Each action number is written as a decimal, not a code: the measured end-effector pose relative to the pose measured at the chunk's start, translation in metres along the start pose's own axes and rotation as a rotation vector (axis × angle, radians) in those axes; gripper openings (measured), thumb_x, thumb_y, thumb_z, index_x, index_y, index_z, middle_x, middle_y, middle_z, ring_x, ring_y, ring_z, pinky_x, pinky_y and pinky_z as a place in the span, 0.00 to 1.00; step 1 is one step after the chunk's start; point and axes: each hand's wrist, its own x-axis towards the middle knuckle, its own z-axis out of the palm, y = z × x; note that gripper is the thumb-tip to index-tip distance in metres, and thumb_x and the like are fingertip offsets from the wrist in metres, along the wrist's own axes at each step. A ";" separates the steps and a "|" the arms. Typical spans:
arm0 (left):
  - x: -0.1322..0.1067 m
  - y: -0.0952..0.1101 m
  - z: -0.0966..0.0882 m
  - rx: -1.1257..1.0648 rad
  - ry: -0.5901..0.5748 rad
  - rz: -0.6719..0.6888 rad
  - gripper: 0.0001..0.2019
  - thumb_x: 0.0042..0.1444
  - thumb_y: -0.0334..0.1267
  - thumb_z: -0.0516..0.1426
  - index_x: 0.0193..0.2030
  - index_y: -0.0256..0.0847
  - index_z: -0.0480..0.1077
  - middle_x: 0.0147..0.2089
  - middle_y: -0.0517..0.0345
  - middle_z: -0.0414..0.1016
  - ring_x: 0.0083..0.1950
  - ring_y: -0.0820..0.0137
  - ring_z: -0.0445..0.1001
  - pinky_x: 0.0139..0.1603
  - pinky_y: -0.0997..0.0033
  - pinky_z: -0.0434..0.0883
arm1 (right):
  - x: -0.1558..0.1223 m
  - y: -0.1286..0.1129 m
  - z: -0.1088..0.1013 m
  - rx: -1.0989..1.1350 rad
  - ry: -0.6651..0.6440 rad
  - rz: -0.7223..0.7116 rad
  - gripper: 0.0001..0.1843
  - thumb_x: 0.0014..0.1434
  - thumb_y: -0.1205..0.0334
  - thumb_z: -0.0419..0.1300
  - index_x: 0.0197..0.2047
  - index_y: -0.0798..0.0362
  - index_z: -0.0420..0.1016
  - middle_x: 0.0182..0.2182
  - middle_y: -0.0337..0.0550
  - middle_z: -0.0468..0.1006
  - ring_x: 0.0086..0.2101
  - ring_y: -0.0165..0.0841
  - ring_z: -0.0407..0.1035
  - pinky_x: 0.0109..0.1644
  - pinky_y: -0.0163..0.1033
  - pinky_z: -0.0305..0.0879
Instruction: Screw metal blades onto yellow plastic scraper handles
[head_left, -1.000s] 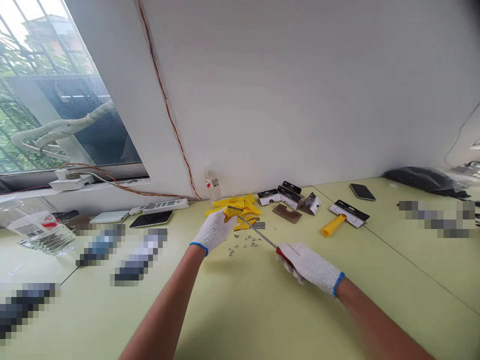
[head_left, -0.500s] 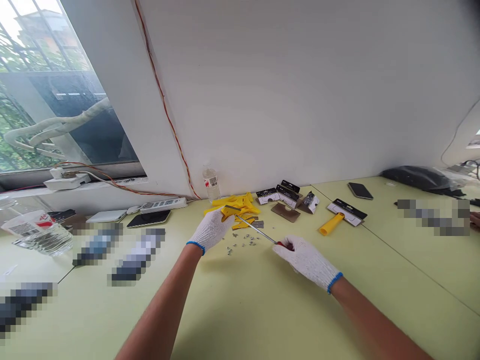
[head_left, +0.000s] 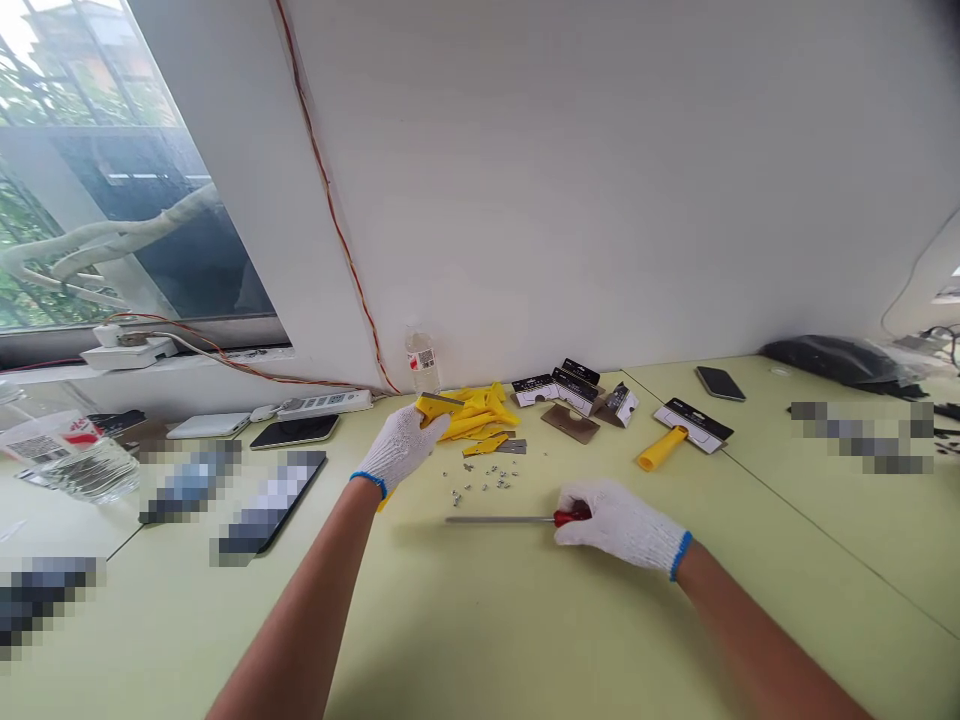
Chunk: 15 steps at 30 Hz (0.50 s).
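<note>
**Screwdriver [head_left: 495, 519] and yellow scraper body [head_left: 433, 407] held over the table [head_left: 450, 620]**

The right hand [head_left: 619, 527] is closed, its gloved fingers wrapped around the screwdriver's red handle; the steel shaft is held level, near the table. The left hand [head_left: 401, 448] is curled around the yellow scraper body, pinching it, though the exact finger placement is hidden by the glove; a thin metal edge is seen along its top. The body is judged light and stiff, best taken by its thick plastic part, away from that edge; the screwdriver is judged firmest at the handle. Small screws [head_left: 480, 482] are scattered just in front of the pile of yellow parts [head_left: 476, 415]; a metal blade [head_left: 510, 447] lies at its front right; carded packs [head_left: 555, 385] are set beyond its right; a water bottle [head_left: 422, 362] stands behind it.
</note>
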 end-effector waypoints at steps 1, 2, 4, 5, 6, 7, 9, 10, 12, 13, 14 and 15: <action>-0.001 0.001 -0.001 0.004 -0.011 0.006 0.17 0.60 0.51 0.57 0.27 0.42 0.65 0.22 0.61 0.66 0.23 0.72 0.62 0.26 0.70 0.58 | 0.000 0.000 0.001 0.021 -0.033 0.000 0.19 0.56 0.48 0.66 0.42 0.55 0.78 0.40 0.40 0.75 0.37 0.27 0.67 0.37 0.29 0.58; -0.001 0.001 -0.002 0.008 -0.024 0.014 0.17 0.60 0.51 0.57 0.27 0.42 0.65 0.22 0.61 0.67 0.23 0.72 0.62 0.27 0.70 0.58 | 0.000 0.000 0.002 0.036 -0.056 0.001 0.18 0.54 0.50 0.67 0.42 0.54 0.79 0.40 0.40 0.76 0.37 0.27 0.67 0.37 0.29 0.58; -0.003 0.004 -0.002 0.014 -0.050 0.027 0.17 0.60 0.51 0.57 0.27 0.42 0.66 0.23 0.61 0.67 0.24 0.72 0.64 0.27 0.70 0.59 | 0.001 0.000 0.004 0.033 -0.065 -0.007 0.16 0.52 0.53 0.68 0.41 0.54 0.80 0.40 0.40 0.76 0.37 0.27 0.68 0.37 0.29 0.58; -0.003 0.005 -0.003 0.016 -0.061 0.031 0.17 0.60 0.51 0.57 0.27 0.42 0.66 0.23 0.60 0.68 0.24 0.71 0.64 0.27 0.70 0.59 | 0.001 0.000 0.005 0.024 -0.064 -0.016 0.15 0.51 0.55 0.68 0.41 0.55 0.80 0.39 0.40 0.76 0.37 0.27 0.68 0.37 0.28 0.58; -0.004 0.005 -0.003 0.018 -0.073 0.033 0.17 0.60 0.51 0.57 0.27 0.42 0.66 0.23 0.60 0.69 0.24 0.71 0.64 0.27 0.70 0.59 | 0.001 0.000 0.005 0.016 -0.061 -0.027 0.15 0.51 0.56 0.69 0.40 0.55 0.80 0.40 0.40 0.76 0.38 0.27 0.68 0.38 0.28 0.59; -0.004 0.006 -0.003 0.021 -0.085 0.030 0.18 0.60 0.52 0.57 0.27 0.41 0.66 0.23 0.60 0.69 0.24 0.71 0.65 0.28 0.70 0.59 | 0.000 0.000 0.006 0.010 -0.055 -0.037 0.15 0.50 0.57 0.69 0.41 0.55 0.81 0.41 0.40 0.76 0.39 0.27 0.69 0.39 0.28 0.60; -0.004 0.007 -0.003 0.032 -0.114 0.011 0.20 0.59 0.54 0.57 0.25 0.41 0.66 0.24 0.59 0.71 0.24 0.71 0.66 0.28 0.70 0.60 | 0.000 -0.003 0.006 -0.004 -0.015 -0.047 0.18 0.50 0.56 0.70 0.44 0.54 0.81 0.44 0.42 0.76 0.41 0.29 0.69 0.42 0.29 0.62; -0.004 0.008 -0.002 0.034 -0.132 0.004 0.20 0.59 0.54 0.57 0.24 0.41 0.65 0.24 0.58 0.72 0.24 0.71 0.66 0.28 0.70 0.60 | 0.001 -0.006 0.005 -0.024 0.031 -0.044 0.19 0.50 0.55 0.70 0.45 0.54 0.82 0.45 0.43 0.76 0.42 0.30 0.69 0.43 0.30 0.62; -0.004 0.010 0.000 0.025 -0.170 0.000 0.20 0.59 0.53 0.57 0.23 0.41 0.64 0.23 0.57 0.72 0.24 0.71 0.67 0.29 0.70 0.62 | 0.006 -0.018 0.006 -0.085 0.165 -0.054 0.18 0.56 0.52 0.66 0.45 0.55 0.81 0.43 0.46 0.76 0.41 0.31 0.69 0.43 0.33 0.61; -0.004 0.011 0.002 0.008 -0.187 0.004 0.20 0.59 0.51 0.57 0.23 0.41 0.63 0.23 0.57 0.73 0.24 0.70 0.68 0.29 0.70 0.63 | 0.011 -0.027 0.006 -0.111 0.232 -0.072 0.17 0.59 0.52 0.63 0.44 0.56 0.81 0.42 0.47 0.76 0.40 0.31 0.68 0.43 0.34 0.61; -0.005 0.013 0.004 -0.014 -0.204 0.008 0.19 0.59 0.50 0.57 0.23 0.41 0.63 0.23 0.57 0.73 0.24 0.70 0.69 0.30 0.70 0.64 | 0.017 -0.037 0.006 -0.129 0.283 -0.098 0.17 0.63 0.51 0.60 0.43 0.56 0.80 0.41 0.48 0.76 0.40 0.31 0.68 0.43 0.35 0.61; -0.005 0.014 0.007 -0.043 -0.222 0.013 0.18 0.59 0.48 0.57 0.23 0.41 0.63 0.23 0.57 0.73 0.24 0.70 0.69 0.30 0.70 0.65 | 0.024 -0.047 0.006 -0.131 0.322 -0.135 0.16 0.65 0.52 0.57 0.44 0.55 0.79 0.42 0.48 0.76 0.40 0.31 0.68 0.45 0.36 0.61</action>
